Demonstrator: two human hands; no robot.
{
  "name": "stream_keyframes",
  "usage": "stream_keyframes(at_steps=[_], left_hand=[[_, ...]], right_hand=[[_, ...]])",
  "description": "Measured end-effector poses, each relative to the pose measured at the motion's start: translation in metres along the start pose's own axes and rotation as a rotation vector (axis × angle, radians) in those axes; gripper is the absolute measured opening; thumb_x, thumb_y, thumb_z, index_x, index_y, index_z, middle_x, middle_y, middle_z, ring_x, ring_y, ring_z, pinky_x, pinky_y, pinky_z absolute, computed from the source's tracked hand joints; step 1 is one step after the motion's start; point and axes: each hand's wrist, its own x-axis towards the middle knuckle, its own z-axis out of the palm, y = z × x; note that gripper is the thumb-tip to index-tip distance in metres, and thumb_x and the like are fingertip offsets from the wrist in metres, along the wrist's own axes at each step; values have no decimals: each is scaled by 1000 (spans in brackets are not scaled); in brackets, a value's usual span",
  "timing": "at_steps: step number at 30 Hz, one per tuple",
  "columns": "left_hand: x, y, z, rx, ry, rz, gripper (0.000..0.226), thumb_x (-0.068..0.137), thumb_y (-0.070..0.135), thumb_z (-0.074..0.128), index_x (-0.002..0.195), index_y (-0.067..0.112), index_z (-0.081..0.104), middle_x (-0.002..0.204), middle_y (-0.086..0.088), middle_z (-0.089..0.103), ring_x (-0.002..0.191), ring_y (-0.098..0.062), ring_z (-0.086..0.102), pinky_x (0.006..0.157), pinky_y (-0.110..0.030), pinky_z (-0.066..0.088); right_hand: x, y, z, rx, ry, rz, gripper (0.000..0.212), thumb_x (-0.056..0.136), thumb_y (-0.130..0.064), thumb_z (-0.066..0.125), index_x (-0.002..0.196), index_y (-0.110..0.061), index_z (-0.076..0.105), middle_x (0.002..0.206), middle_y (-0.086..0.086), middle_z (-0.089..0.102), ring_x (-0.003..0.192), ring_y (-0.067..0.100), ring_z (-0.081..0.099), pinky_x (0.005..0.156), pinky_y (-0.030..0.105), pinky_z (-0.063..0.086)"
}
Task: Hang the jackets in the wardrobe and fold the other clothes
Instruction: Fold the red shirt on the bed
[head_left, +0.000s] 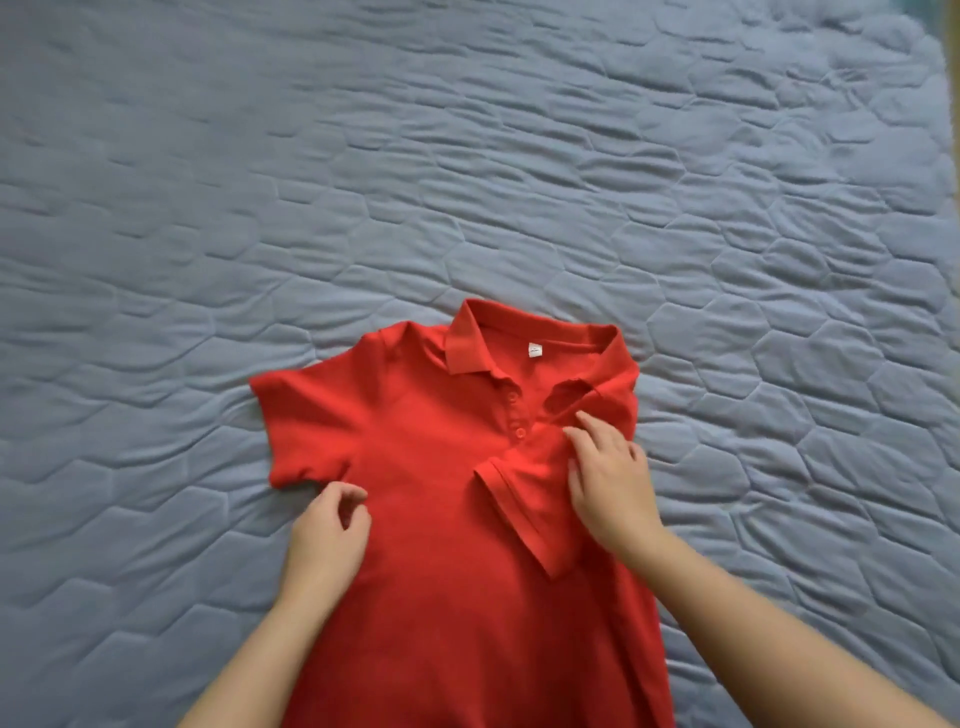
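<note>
bedspread: blue-grey quilt (467, 156) with a stitched honeycomb pattern, rumpled all over, filling the whole view.
polo shirt: here it is, the red polo shirt (431, 571), lying front side up on the quilt, low in the middle of the view, collar pointing away from the person, its hem running out of view at the bottom edge.
folded sleeve: the sleeve on the person's right side (524, 499) is turned in over the chest, lying slantwise, and that side of the shirt is doubled over into a straight edge.
spread sleeve: the other sleeve (306, 421) lies flat out to the left on the quilt, not folded.
collar: the collar (462, 343) stands open, its right half creased and tucked in with the fold.
right hand: right hand (608, 483) lies palm down on the folded part, fingers (587, 423) stretched and spread, tips touching the fabric just beside the placket.
left hand: left hand (327, 535) sits at the shirt's side edge just under the spread sleeve, fingers curled in; whether they pinch the cloth, cannot tell.
buttons: red buttons (520, 432) run down the placket.
label: a small white label (535, 351) shows inside the neck.
</note>
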Motion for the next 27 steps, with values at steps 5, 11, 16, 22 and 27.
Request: stream_keyframes(at_steps=[5, 11, 16, 22, 27], left_hand=[[-7, 36, 55, -198, -242, -91, 35, 81, 14, 71, 111, 17, 53, 98, 0, 62, 84, -19, 60, 80, -25, 45], [-12, 83, 122, -471, -512, -418, 28, 82, 24, 73, 102, 11, 59, 91, -8, 66, 74, -20, 62, 63, -31, 52], [-4, 93, 151, -432, -379, -240, 29, 86, 20, 67, 61, 15, 51, 67, -7, 56, 67, -22, 57, 73, -49, 56], [-6, 92, 156, -707, -315, -468, 24, 90, 24, 62, 72, 13, 51, 88, -20, 61, 81, -30, 63, 66, -44, 58], [-65, 100, 162, -981, -686, -665, 18, 88, 33, 64, 99, 19, 61, 96, -5, 71, 84, -17, 69, 66, -31, 53]], right_hand=[[63, 44, -39, -201, -5, -113, 47, 75, -16, 58, 122, -20, 56, 124, 1, 57, 111, 29, 53, 84, 39, 42], [118, 72, -89, -300, -693, -265, 33, 86, -28, 68, 114, -13, 64, 98, 6, 61, 89, 24, 57, 72, 27, 38], [149, 92, -107, -456, -691, -189, 34, 91, -36, 61, 99, -4, 69, 96, 17, 66, 78, 26, 54, 69, 30, 38], [142, 99, -82, -97, -377, -170, 32, 84, -31, 71, 91, 0, 71, 103, 20, 59, 96, 30, 56, 87, 36, 43], [136, 113, -90, -74, -416, -159, 23, 85, -23, 71, 92, -2, 71, 106, 17, 57, 91, 23, 53, 88, 30, 41]])
